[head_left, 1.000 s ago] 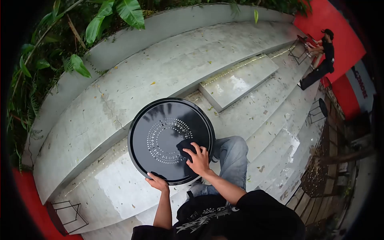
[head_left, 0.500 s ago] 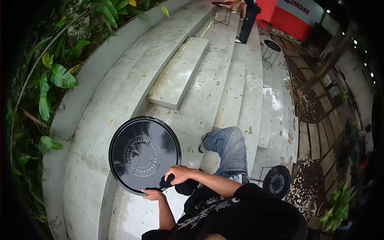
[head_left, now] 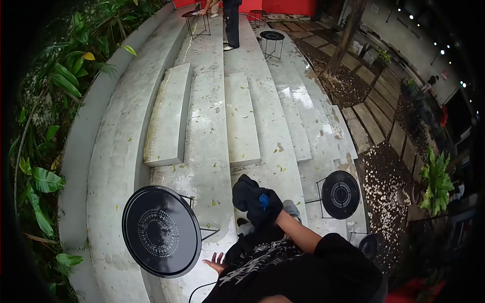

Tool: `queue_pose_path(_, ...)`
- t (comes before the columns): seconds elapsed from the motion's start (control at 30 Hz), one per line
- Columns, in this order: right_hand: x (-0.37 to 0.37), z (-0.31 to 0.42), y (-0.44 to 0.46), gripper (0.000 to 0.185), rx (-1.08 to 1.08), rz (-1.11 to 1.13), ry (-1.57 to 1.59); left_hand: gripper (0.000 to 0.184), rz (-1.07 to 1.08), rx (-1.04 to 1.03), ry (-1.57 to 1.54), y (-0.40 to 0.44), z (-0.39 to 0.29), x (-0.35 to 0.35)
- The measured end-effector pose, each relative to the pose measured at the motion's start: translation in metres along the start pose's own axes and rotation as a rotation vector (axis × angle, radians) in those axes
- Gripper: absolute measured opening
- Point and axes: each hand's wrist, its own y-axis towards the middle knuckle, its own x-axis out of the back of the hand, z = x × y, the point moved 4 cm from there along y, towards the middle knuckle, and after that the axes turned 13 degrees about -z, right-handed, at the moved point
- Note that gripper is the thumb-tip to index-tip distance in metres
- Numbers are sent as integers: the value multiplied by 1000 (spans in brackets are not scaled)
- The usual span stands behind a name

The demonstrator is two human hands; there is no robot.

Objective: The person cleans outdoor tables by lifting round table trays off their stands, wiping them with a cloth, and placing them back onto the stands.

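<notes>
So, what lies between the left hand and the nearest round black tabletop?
In the head view, only bare pale concrete shows between the left hand and the round black tabletop; they look apart.

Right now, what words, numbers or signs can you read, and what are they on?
None can be read.
White print on the black shirt: too blurred.
What looks like a sign on the far wall: too small.
Blue patch on the dark cloth: no letters I can make out.
</notes>
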Motion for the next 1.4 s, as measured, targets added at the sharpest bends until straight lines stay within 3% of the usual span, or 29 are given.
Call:
queue_pose_path(0.03,6,5,-1,29,-34,26,64,90,55,-104,102,2,8,-13)
queue_pose_path(0.13,-20,56,-45,36,213,59,-111,61,437,-271,585,34,13,-63)
queue_pose_path(0.2,-40,89,-86,41,361,67,-226,55,543,-276,558,-40,-21,-112)
queue_pose_path(0.3,-39,134,-133,45,634,-76,-614,47,783,-564,677,-145,-52,-193)
queue_pose_path(0.37,-18,155,-147,46,598,-77,-389,41,989,-807,662,-217,-51,-237)
queue_pose_path(0.4,-3,161,-147,45,463,10,-1,38,1090,-922,632,-257,-43,-255)
queue_pose_path(0.47,35,171,-146,45,276,116,432,34,1193,-1076,670,-361,-29,-264)
queue_pose_path(0.53,75,180,-148,44,186,146,516,39,1399,-1282,687,-440,-3,-263)
queue_pose_path(0.6,75,210,-177,47,482,-68,334,44,1513,-1496,652,-491,33,-251)
queue_pose_path(0.63,90,217,-177,48,420,-19,448,47,1567,-1609,622,-515,51,-248)
queue_pose_path(0.67,107,221,-174,49,356,31,561,51,1583,-1598,686,-528,69,-245)
queue_pose_path(0.7,117,228,-178,50,322,299,571,50,1565,-1629,681,-534,88,-247)
queue_pose_path(0.83,143,244,-201,49,428,-57,661,51,1563,-1651,708,-551,130,-259)
queue_pose_path(0.93,162,243,-200,49,425,185,685,51,1486,-1636,795,-560,145,-267)
queue_pose_path(0.97,164,245,-201,42,421,313,691,43,1478,-1641,796,-560,150,-270)
queue_pose_path(1.07,170,243,-198,46,454,157,722,35,1523,-1700,898,-558,163,-286)
queue_pose_path(1.2,157,264,-208,54,603,0,858,33,1596,-1687,656,-584,161,-304)
queue_pose_path(1.37,190,283,-182,58,680,143,914,29,2223,-1489,950,-614,177,-320)
queue_pose_path(1.4,194,290,-181,58,706,147,913,33,2338,-1641,940,-615,179,-319)
